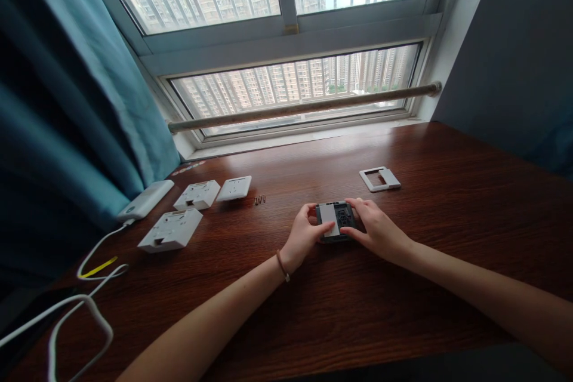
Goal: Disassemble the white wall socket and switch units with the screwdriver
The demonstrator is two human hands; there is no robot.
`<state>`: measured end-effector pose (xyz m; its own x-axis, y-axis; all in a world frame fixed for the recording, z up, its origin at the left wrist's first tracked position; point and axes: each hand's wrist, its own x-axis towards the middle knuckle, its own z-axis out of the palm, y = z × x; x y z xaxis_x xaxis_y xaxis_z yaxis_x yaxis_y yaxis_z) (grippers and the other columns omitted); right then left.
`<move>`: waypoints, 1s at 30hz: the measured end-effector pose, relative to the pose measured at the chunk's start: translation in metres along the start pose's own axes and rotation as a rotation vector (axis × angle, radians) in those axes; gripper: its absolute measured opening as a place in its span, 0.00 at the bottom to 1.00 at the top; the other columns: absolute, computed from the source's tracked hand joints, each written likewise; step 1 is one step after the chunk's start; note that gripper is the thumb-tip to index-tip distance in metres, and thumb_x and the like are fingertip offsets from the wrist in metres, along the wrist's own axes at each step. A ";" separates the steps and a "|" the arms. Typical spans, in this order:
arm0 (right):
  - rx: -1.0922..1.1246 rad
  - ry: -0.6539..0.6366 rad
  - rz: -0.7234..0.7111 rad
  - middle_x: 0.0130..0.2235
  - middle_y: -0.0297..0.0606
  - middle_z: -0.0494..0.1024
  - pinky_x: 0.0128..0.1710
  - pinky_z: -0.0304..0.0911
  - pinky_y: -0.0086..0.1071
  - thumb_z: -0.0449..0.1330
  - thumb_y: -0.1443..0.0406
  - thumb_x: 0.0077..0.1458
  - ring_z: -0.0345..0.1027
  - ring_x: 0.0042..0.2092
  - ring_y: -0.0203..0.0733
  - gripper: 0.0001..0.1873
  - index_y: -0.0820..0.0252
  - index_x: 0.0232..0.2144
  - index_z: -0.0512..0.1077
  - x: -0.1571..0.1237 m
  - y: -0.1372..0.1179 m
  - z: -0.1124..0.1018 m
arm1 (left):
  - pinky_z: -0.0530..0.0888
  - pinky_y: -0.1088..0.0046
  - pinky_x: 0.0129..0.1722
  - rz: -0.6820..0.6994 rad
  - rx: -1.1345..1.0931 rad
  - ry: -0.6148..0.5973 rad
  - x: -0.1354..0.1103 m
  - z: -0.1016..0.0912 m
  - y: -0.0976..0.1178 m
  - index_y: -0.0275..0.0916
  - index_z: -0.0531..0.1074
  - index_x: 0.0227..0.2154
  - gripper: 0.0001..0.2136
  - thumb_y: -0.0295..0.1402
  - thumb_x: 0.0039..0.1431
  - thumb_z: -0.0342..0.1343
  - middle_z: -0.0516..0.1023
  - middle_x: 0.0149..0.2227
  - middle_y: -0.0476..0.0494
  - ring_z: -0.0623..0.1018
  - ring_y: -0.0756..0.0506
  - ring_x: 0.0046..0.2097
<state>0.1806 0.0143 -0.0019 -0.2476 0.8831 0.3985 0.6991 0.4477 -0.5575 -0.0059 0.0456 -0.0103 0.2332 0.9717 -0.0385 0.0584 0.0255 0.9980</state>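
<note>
Between my two hands is a wall switch module (329, 215), dark grey with a white rocker panel on its left part and bare dark mechanism on its right. My left hand (305, 231) grips its left side, the thumb lying on the white panel. On the opposite side my right hand (373, 230) holds the right edge, fingers at the far corner and thumb at the near part. Farther off to the right lies a white switch frame (370, 180) with a white panel (390, 178) at its right side.
Several small screws (259, 200) lie left of my hands. Beyond them are a white socket plate (234, 188) and two white mounting boxes (172, 230). A white power bank (145, 200) with a white cable (96, 310) and a yellow strip (101, 267) are at the left, beside the blue curtain (102, 83).
</note>
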 end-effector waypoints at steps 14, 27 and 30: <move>0.283 0.093 0.183 0.41 0.40 0.67 0.36 0.66 0.34 0.60 0.60 0.48 0.65 0.41 0.43 0.20 0.58 0.42 0.62 -0.006 -0.013 0.002 | 0.72 0.78 0.29 0.044 -0.127 -0.265 -0.027 0.013 0.025 0.38 0.57 0.28 0.18 0.31 0.43 0.64 0.72 0.28 0.53 0.74 0.51 0.29; 0.417 0.053 0.243 0.37 0.37 0.68 0.34 0.64 0.31 0.60 0.56 0.48 0.65 0.37 0.40 0.21 0.58 0.41 0.59 -0.007 -0.013 0.001 | 0.66 0.82 0.21 0.100 0.011 -0.219 -0.030 0.012 0.022 0.38 0.58 0.29 0.14 0.40 0.52 0.56 0.65 0.27 0.53 0.69 0.55 0.25; 0.424 0.056 0.246 0.37 0.37 0.68 0.34 0.64 0.32 0.60 0.55 0.49 0.65 0.37 0.40 0.21 0.58 0.41 0.59 -0.008 -0.013 0.003 | 0.66 0.81 0.22 0.102 0.036 -0.212 -0.030 0.011 0.022 0.37 0.59 0.29 0.14 0.41 0.51 0.57 0.64 0.26 0.54 0.69 0.54 0.25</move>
<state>0.1712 0.0023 0.0000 -0.0653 0.9660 0.2501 0.3952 0.2552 -0.8825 -0.0004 0.0145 0.0123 0.4384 0.8974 0.0490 0.0574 -0.0823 0.9949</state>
